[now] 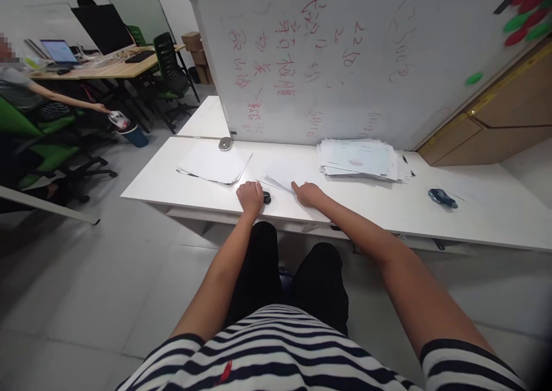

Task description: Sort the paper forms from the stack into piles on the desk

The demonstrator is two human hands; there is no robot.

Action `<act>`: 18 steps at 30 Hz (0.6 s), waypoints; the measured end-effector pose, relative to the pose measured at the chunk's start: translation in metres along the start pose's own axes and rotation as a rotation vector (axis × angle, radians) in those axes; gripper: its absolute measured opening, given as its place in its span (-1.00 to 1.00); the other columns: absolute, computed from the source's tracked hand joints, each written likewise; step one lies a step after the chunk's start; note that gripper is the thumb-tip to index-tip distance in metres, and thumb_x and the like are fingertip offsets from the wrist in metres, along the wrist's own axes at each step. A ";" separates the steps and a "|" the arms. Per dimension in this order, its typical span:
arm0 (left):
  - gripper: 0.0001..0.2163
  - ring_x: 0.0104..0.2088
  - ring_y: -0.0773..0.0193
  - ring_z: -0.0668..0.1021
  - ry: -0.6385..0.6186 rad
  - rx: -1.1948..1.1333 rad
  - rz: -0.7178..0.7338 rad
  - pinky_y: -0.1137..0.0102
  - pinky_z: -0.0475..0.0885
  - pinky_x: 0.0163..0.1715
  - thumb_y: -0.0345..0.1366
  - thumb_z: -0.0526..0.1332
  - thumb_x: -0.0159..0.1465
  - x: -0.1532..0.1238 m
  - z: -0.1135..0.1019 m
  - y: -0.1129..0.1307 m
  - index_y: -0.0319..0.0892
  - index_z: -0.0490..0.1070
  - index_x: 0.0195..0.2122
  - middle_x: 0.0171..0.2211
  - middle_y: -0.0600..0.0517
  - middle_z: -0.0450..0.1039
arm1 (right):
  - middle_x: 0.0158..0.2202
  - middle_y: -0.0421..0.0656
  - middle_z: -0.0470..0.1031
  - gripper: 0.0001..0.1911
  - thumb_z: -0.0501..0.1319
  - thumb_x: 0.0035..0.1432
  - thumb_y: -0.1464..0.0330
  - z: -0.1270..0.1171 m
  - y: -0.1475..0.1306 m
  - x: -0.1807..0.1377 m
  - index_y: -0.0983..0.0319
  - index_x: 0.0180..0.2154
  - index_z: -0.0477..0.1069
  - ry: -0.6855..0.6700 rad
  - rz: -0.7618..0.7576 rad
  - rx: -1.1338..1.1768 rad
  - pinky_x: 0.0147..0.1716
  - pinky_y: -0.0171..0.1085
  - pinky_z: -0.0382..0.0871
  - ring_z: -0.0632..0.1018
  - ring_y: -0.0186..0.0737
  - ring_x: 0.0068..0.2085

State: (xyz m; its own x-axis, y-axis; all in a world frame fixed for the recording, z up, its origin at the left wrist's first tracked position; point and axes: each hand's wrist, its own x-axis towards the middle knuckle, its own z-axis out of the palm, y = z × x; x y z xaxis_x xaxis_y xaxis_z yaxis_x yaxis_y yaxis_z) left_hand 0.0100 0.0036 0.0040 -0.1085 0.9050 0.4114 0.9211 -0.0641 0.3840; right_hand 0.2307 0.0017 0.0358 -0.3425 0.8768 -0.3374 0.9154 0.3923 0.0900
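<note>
My left hand (250,196) rests on the white table (172,192) near its front edge, fingers curled closed; a small black object (267,197) lies right beside it, touching or nearly so. My right hand (307,194) lies on the table with its fingers pinched on the near corner of a white sheet of paper (280,175). A second loose pile of white sheets (214,164) lies to the left of my hands. A thicker stack of printed papers (360,158) sits to the right, against the whiteboard.
A whiteboard (345,52) with red writing stands along the table's back edge. A small metal object (225,144) lies at its foot, and a dark clip-like object (442,198) at the right. Another person (26,89) sits at the far left by green chairs and a desk with monitors.
</note>
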 end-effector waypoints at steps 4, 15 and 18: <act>-0.66 -0.17 0.07 0.40 -0.001 -0.019 -0.007 0.20 0.15 -0.15 -0.23 -0.13 0.37 0.000 -0.001 0.000 -0.16 0.40 -0.36 -0.29 -0.11 0.44 | -0.12 0.22 0.45 -0.45 -0.05 0.24 0.30 0.001 0.003 -0.007 0.37 0.22 0.03 0.032 -0.016 -0.027 -0.26 -0.11 0.31 0.49 0.16 -0.12; -0.67 -0.15 0.08 0.40 -0.016 -0.021 -0.003 0.20 0.15 -0.12 -0.23 -0.13 0.38 -0.001 -0.003 0.001 -0.16 0.40 -0.33 -0.28 -0.10 0.45 | -0.05 0.25 0.41 -0.58 -0.10 0.28 0.35 0.006 0.007 -0.009 0.37 0.12 0.17 0.019 -0.064 -0.080 -0.24 -0.10 0.33 0.52 0.05 -0.19; -0.65 -0.15 0.08 0.41 -0.025 -0.011 -0.001 0.20 0.15 -0.11 -0.23 -0.14 0.38 -0.001 -0.005 0.001 -0.16 0.40 -0.34 -0.29 -0.11 0.45 | 0.03 0.32 0.34 -0.54 -0.10 0.23 0.50 0.013 0.001 -0.011 0.38 0.16 0.11 0.036 -0.078 -0.120 -0.24 -0.08 0.33 0.51 0.06 -0.15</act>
State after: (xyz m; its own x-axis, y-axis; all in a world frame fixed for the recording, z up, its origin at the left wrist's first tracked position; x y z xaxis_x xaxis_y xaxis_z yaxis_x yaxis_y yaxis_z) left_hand 0.0093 0.0005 0.0077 -0.0998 0.9152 0.3904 0.9170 -0.0676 0.3931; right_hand 0.2380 -0.0110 0.0275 -0.4205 0.8511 -0.3142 0.8549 0.4877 0.1771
